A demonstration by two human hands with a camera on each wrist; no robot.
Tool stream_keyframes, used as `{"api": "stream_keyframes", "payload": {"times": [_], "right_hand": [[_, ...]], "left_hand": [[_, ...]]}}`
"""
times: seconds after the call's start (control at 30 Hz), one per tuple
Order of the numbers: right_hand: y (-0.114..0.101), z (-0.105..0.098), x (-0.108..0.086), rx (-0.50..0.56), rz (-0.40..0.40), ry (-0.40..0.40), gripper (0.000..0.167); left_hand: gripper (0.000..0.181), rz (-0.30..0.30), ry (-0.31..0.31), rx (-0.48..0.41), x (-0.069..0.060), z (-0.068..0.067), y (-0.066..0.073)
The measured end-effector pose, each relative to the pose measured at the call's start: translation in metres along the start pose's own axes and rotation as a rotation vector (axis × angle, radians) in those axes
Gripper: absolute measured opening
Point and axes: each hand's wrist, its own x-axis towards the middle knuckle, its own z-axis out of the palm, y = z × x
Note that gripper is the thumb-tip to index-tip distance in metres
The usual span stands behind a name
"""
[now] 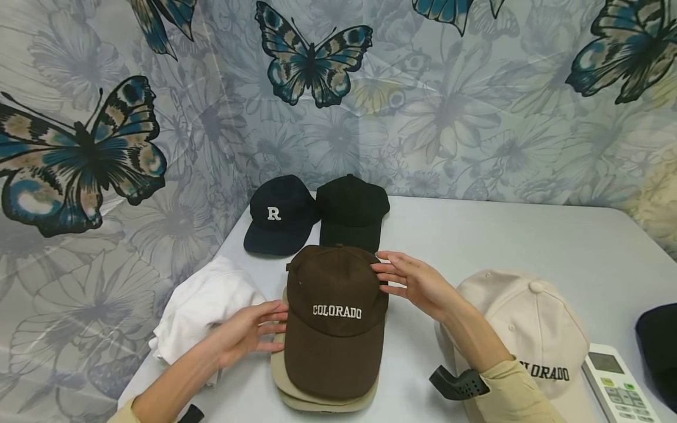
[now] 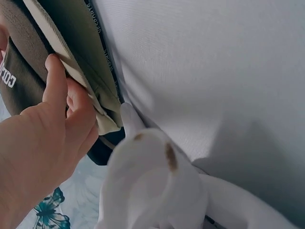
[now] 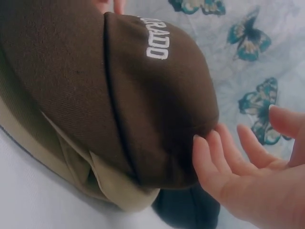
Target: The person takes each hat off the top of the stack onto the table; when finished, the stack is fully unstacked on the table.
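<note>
Cap (image 1: 335, 326), brown, lettered COLORADO: one, topping beige caps (image 1: 296, 395) on the worktop (image 1: 502, 229) before me. My left hand (image 1: 247, 332): fingers extended, slightly apart, touching their left side. My right hand (image 1: 415, 283): fingers spread, tips against the brown crown. Behind: navy cap (image 1: 282, 226) marked R, black cap (image 1: 351, 208).
</note>
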Motion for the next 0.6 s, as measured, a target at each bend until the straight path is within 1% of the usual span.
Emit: {"api": "stream_keyframes", "payload": {"times": [0.13,0.2,0.33,0.43,0.6], "right_hand": [[-0.0011,0.0032,-0.0014,0.026,0.002,0.007,0.048],[-0.0016,0.0051,-0.0017,0.021,-0.002,0.003,0.047],[-0.0024,0.0081,-0.0026,-0.006,-0.003,0.001,0.047],[-0.0024,0.0086,-0.0032,-0.02,-0.003,0.002,0.046],[-0.001,0.0079,-0.0028,-0.044,0.005,0.015,0.046]], "left_hand": [[0.048,-0.002,0.001,-0.008,-0.001,0.0002,0.0],[0.049,-0.012,0.005,-0.012,-0.0022,0.0005,0.0004],[0.058,-0.041,-0.003,-0.018,-0.0052,0.0013,0.0014],[0.066,-0.053,-0.029,-0.02,-0.0069,0.001,0.0013],[0.069,-0.053,-0.073,-0.022,-0.0084,0.0,0.0017]]}}
